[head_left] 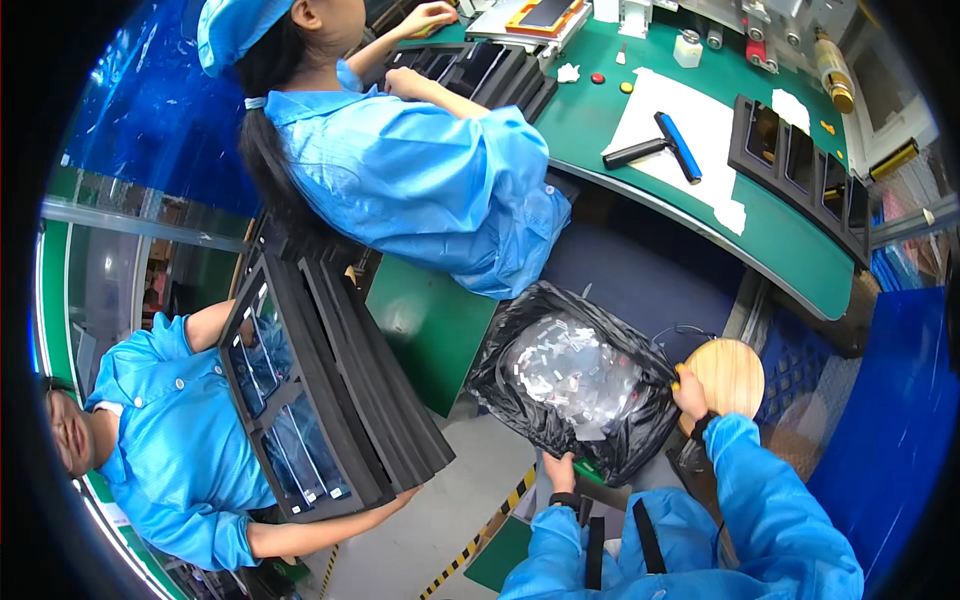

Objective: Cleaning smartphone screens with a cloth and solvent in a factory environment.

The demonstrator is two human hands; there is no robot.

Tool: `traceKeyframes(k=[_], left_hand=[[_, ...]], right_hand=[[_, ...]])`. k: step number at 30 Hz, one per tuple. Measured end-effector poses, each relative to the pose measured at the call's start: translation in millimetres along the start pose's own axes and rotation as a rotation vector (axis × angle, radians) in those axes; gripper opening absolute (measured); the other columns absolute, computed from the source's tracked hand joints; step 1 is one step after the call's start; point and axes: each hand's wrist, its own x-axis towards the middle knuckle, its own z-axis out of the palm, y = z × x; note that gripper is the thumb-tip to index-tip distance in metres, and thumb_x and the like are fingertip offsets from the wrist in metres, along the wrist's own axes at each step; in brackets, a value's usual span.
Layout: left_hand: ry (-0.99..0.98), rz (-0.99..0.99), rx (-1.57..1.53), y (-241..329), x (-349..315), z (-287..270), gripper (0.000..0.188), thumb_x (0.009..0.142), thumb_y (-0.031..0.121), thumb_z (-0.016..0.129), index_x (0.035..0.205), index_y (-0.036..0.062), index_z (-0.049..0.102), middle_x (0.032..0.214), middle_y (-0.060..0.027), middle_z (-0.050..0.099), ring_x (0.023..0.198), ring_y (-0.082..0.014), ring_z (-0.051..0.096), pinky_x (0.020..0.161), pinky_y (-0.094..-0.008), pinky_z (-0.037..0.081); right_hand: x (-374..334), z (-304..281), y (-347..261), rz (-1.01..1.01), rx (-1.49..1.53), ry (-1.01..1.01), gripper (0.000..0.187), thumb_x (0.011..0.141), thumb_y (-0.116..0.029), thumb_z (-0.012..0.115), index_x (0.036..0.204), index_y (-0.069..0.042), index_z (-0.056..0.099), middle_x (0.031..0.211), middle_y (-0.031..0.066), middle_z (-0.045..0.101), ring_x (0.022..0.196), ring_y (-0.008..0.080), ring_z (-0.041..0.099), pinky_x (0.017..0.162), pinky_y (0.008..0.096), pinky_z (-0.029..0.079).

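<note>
A bin lined with a black plastic bag (638, 436) stands in front of me, its rim covered by the crumpled plastic. Inside lies a heap of clear film scraps (575, 370) with many small white tabs. My left hand (560, 470) is closed on the near edge of the bag. At its right edge, my right hand (690, 393) grips the bag beside a round wooden stool seat (728, 378). The bin's own walls are mostly hidden under the bag.
A co-worker (400, 180) in blue sits at the green bench (800, 255). Another person (165, 430) at left carries stacked black foam trays (375, 400) with glass panels. On the bench are a blue roller (680, 150) and a foam tray (795, 165). Yellow-black tape (480, 540) marks the floor.
</note>
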Motion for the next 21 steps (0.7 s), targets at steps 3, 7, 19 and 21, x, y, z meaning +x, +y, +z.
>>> traceKeyframes(k=[3,7,19,21], left_hand=[[-0.033,-0.008,0.088,43.9,11.1,-24.3,0.049,0.067,-0.004,0.059,0.115,-0.0025,0.05,0.109,-0.0146,0.061,0.099,-0.0232,0.058,0.09,-0.0312,0.043],[-0.007,0.268,0.398,119.0,54.5,-39.9,0.047,0.072,0.004,0.058,0.118,0.0025,0.05,0.091,-0.0232,0.065,0.087,-0.0354,0.065,0.079,-0.0388,0.049],[0.001,0.695,0.991,236.7,114.9,-25.0,0.027,0.067,0.008,0.057,0.094,0.0085,0.056,0.073,-0.0142,0.065,0.06,-0.0364,0.062,0.052,-0.0475,0.049],[0.044,0.695,0.989,241.6,114.7,-28.5,0.025,0.067,0.008,0.058,0.091,0.0081,0.057,0.074,-0.0135,0.065,0.06,-0.0354,0.062,0.053,-0.0457,0.05]], right_hand=[[-56.3,16.0,11.2,0.151,0.187,-0.064,0.033,0.076,-0.007,0.061,0.107,0.003,0.056,0.098,0.0269,0.06,0.093,0.0451,0.056,0.081,0.0473,0.045],[-127.1,52.7,-17.4,0.363,0.434,0.038,0.035,0.076,-0.004,0.062,0.108,0.004,0.052,0.097,0.0221,0.06,0.092,0.0397,0.056,0.084,0.0425,0.044],[-213.2,108.4,-164.6,1.085,1.485,-0.034,0.047,0.079,0.016,0.036,0.118,-0.009,0.043,0.113,0.0116,0.056,0.1,0.0297,0.057,0.089,0.045,0.048],[-208.3,94.4,-177.7,1.093,1.466,-0.04,0.048,0.08,0.016,0.035,0.121,-0.009,0.042,0.115,0.0119,0.056,0.102,0.0297,0.057,0.09,0.046,0.048]])
